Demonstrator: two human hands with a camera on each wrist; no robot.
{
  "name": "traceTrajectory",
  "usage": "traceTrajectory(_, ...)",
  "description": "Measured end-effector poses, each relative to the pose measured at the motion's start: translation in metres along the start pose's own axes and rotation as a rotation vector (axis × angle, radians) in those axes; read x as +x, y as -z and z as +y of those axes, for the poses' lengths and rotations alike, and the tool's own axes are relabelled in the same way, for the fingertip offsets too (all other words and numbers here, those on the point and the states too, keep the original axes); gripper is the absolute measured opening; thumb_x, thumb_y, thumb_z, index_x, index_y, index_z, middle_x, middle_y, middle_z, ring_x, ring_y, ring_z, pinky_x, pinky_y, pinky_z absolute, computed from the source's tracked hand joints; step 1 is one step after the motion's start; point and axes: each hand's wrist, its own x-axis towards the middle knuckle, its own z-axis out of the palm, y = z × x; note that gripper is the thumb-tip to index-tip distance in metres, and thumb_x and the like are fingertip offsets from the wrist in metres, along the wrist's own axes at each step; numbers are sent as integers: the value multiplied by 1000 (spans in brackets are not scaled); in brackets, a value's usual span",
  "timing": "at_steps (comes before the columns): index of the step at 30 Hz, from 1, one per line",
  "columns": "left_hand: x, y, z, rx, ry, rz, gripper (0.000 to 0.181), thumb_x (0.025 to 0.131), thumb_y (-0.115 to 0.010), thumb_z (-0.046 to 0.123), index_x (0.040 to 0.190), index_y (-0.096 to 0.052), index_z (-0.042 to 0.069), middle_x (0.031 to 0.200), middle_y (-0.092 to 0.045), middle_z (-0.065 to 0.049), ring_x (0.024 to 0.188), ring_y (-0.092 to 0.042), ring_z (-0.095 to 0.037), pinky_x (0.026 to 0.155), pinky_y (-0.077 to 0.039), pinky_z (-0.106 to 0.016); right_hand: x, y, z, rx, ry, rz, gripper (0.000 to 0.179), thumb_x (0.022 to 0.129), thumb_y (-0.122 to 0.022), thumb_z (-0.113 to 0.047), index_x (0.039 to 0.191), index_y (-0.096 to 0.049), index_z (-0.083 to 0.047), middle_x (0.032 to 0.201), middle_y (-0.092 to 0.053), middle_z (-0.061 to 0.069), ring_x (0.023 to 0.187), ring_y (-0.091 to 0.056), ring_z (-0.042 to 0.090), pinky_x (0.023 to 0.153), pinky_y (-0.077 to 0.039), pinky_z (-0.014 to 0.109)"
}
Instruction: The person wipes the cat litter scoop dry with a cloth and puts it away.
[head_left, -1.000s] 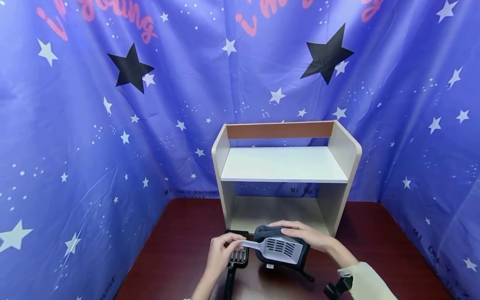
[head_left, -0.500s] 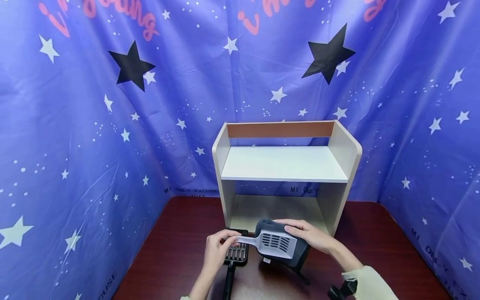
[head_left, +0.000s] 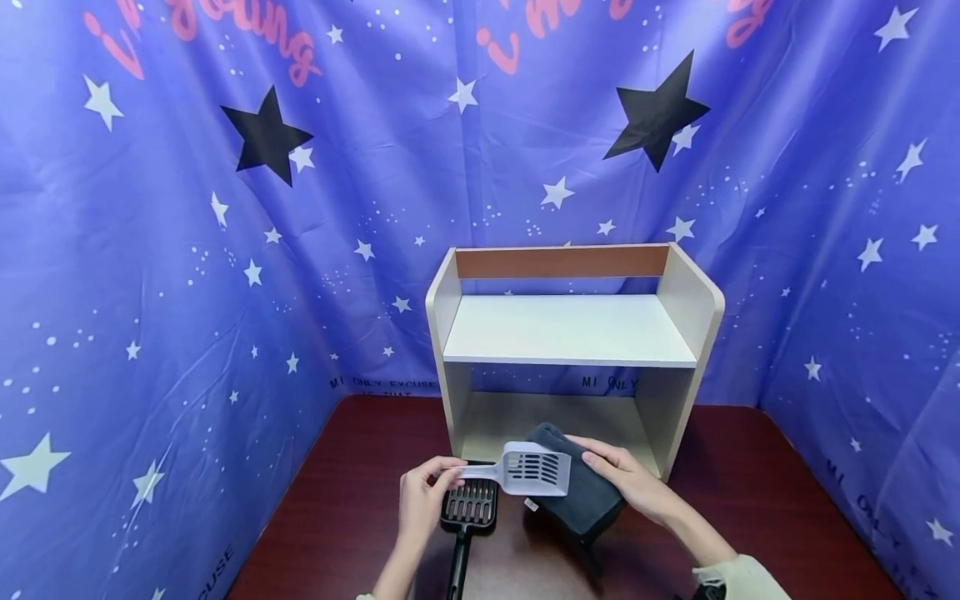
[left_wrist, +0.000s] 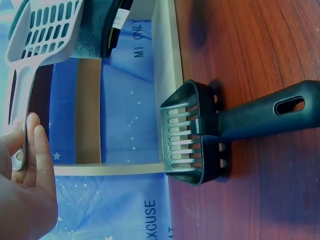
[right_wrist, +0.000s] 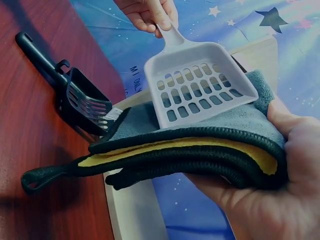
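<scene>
My left hand (head_left: 422, 500) pinches the end of the handle of a light grey slotted litter scoop (head_left: 557, 483). In my right hand (head_left: 633, 479) is a folded dark grey cloth (head_left: 592, 504), gripped at its right side between thumb and fingers. The right wrist view shows the cloth's layers with a yellow inner side (right_wrist: 220, 141), dark stitched edges and a hanging loop (right_wrist: 37, 181). The scoop's head lies over the cloth's upper face, its front edge right at the fabric. Below the left hand, a black slotted litter scoop (left_wrist: 250, 117) rests on the table.
A pale two-tier shelf (head_left: 567, 329) stands at the back of the dark red wooden table (head_left: 315, 508). The black scoop's head lies close to the shelf's front left corner. A blue curtain with stars (head_left: 360, 317) surrounds the table.
My left hand and the light grey scoop have moved left and slightly up, so the scoop's head slides toward the cloth's left side. The cloth has turned in my right hand.
</scene>
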Motion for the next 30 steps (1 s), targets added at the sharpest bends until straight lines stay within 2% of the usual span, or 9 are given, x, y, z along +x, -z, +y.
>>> traceTrajectory(4,3,2,1,-10,4,-1,9,85,-69,-8,84,-76,-2,79,-75,-18,61,-71,-16,59,-59,-22,-1,1,0,15,9,19,44,109,-35,-13,149,-36,6,137,-52,34,101,-71,17,77,-61,34)
traceTrajectory(8,7,4,-4,-5,-14,-1,9,85,-69,-8,84,-76,-2,79,-75,-19,62,-73,-19,60,-59,-23,-3,4,0,34,14,56,44,108,-38,-13,147,-38,9,129,-68,7,98,-73,18,77,-62,33)
traceTrajectory(11,9,6,-10,4,-17,3,9,85,-70,-8,85,-76,-2,80,-76,-18,62,-72,-15,60,-59,-23,-4,6,1,30,17,100,45,108,-39,-13,146,-37,11,122,-70,-9,97,-72,15,77,-61,31)
traceTrajectory(16,11,8,-15,-27,32,11,10,86,-69,-8,87,-76,-2,82,-75,-19,63,-70,-5,62,-59,-22,-5,6,5,-14,11,174,45,108,-41,-15,145,-39,11,122,-68,-16,100,-70,8,79,-60,28)
traceTrajectory(21,8,4,-21,-57,88,25,10,87,-67,-10,90,-75,-6,84,-75,-23,64,-70,-6,63,-60,-22,-10,0,11,0,-19,182,46,108,-39,-16,148,-37,8,126,-65,-20,106,-67,6,84,-59,26)
traceTrajectory(24,3,0,-27,-71,110,-23,10,87,-67,-7,93,-75,-5,87,-75,-23,64,-71,-11,63,-61,-26,-12,-5,13,23,-59,199,48,109,-39,-19,150,-34,5,129,-62,-23,110,-64,3,87,-57,24)
traceTrajectory(26,0,-1,-28,-67,113,-79,9,88,-69,-4,93,-76,-2,86,-76,-20,64,-71,-11,63,-61,-27,-11,-8,11,19,-86,256,49,108,-42,-21,151,-36,3,129,-60,-25,111,-62,-1,88,-55,22)
traceTrajectory(30,-4,-2,-29,-27,62,-197,8,87,-73,5,93,-77,5,80,-76,-14,61,-68,-4,56,-57,-21,-6,-11,6,1,-128,385,51,106,-47,-25,150,-40,-1,127,-61,-21,106,-63,-1,85,-55,22)
